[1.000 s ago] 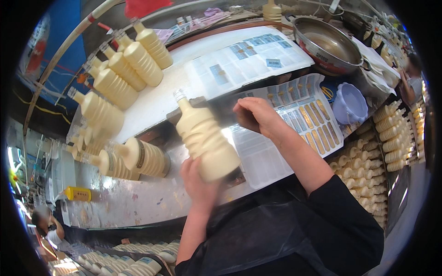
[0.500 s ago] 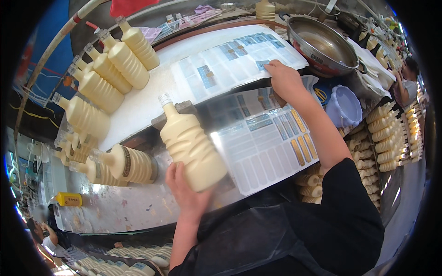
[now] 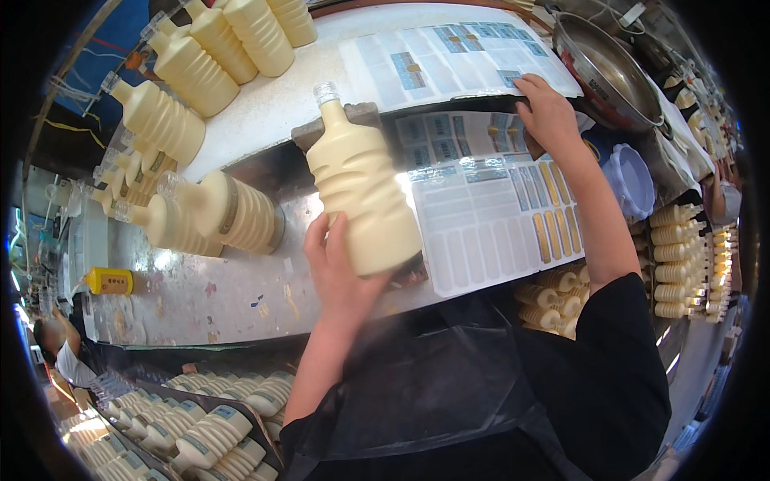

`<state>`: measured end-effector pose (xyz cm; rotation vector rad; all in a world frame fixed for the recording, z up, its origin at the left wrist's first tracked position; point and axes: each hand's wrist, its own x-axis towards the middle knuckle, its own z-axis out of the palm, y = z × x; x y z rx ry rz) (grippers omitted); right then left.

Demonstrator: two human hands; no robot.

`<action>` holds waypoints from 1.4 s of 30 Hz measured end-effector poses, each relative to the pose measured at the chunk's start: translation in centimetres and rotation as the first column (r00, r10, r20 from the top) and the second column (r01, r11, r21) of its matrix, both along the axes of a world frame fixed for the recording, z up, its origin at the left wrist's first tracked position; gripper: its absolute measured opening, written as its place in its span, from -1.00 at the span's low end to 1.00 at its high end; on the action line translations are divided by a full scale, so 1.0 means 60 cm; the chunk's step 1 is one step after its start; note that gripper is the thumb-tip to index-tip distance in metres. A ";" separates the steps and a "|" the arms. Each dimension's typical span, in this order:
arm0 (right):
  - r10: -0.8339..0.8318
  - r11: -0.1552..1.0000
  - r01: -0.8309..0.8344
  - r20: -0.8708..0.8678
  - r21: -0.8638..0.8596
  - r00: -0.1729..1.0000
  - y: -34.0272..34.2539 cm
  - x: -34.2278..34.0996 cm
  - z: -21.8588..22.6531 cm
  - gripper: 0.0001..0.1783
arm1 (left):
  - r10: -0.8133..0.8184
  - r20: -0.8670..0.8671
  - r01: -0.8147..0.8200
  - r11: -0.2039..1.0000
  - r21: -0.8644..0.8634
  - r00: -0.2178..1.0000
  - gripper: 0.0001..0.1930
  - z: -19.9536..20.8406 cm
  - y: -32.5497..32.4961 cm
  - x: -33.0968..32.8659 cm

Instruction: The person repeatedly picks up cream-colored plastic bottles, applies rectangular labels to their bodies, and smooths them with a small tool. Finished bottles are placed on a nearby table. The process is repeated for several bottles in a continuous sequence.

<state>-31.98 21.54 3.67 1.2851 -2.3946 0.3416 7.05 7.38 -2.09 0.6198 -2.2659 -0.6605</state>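
A cream, ribbed plastic bottle with a clear threaded neck lies tilted on the bench, its shoulder by a dark block. My left hand grips its lower end, thumb and fingers round the near side; part of the palm is hidden beneath. My right hand is at the edge of a label sheet, its fingertips closed at a small blue label. Below that lies a second sheet with blue and gold strip labels, several spaces on it bare.
Several cream bottles stand at the far left; labelled ones lie on the metal bench. Nearby is a yellow container. A large metal pan and a lilac bucket are at right. Crated bottles fill the lower left.
The whole view has shifted, so the bench sits higher in the picture. My left hand stays on the bottle, and my right fingertips remain at the blue label.
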 end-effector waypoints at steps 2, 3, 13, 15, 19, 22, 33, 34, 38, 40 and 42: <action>0.000 0.997 0.003 0.032 -0.073 0.999 -0.011 0.032 0.010 -0.59 | -0.005 -0.013 0.005 1.000 0.001 1.000 0.09 0.000 -0.003 -0.001; 0.046 0.995 -0.040 0.067 -0.094 0.997 -0.014 0.050 0.017 -0.60 | -0.006 -0.013 0.006 1.000 0.009 1.000 0.08 0.002 -0.003 -0.002; 0.009 0.957 -0.133 0.430 0.259 0.903 0.095 0.142 -0.046 -0.64 | -0.022 0.054 0.022 1.000 -0.015 0.998 -0.01 0.021 0.004 0.011; -0.073 0.944 -0.097 0.486 0.315 0.871 0.114 0.168 -0.053 -0.61 | 0.007 0.012 -0.006 0.996 -0.091 1.000 -0.09 0.018 0.011 0.010; -0.061 0.975 -0.050 0.476 0.217 0.877 0.117 0.172 -0.110 -0.46 | -0.099 -0.174 0.053 0.966 -0.254 0.980 -0.40 0.037 0.032 -0.007; -0.127 0.960 0.011 0.398 0.280 0.909 0.097 0.180 -0.129 -0.56 | -0.347 -0.128 0.296 0.904 -0.308 0.929 -0.52 0.058 0.053 -0.027; -0.126 0.934 -0.052 0.463 0.354 0.877 0.184 0.298 -0.101 -0.56 | -0.614 -0.048 0.612 0.789 -0.048 0.788 -0.76 0.044 0.114 -0.116; -0.121 0.947 -0.035 0.454 0.321 0.883 0.188 0.299 -0.103 -0.56 | -0.613 -0.054 0.613 0.790 -0.028 0.788 -0.76 0.041 0.118 -0.120; -0.064 0.985 -0.010 0.419 0.172 0.906 0.199 0.285 -0.112 -0.55 | -0.610 -0.027 0.610 0.792 0.017 0.792 -0.78 0.033 0.132 -0.127; -0.071 0.978 -0.017 0.405 0.209 0.912 0.201 0.285 -0.112 -0.52 | -0.606 -0.007 0.606 0.795 0.045 0.796 -0.79 0.027 0.135 -0.129; -0.122 0.937 -0.025 0.393 0.349 0.912 0.206 0.310 -0.114 -0.50 | -0.613 0.030 0.583 0.765 0.272 0.790 -0.78 0.021 0.143 -0.130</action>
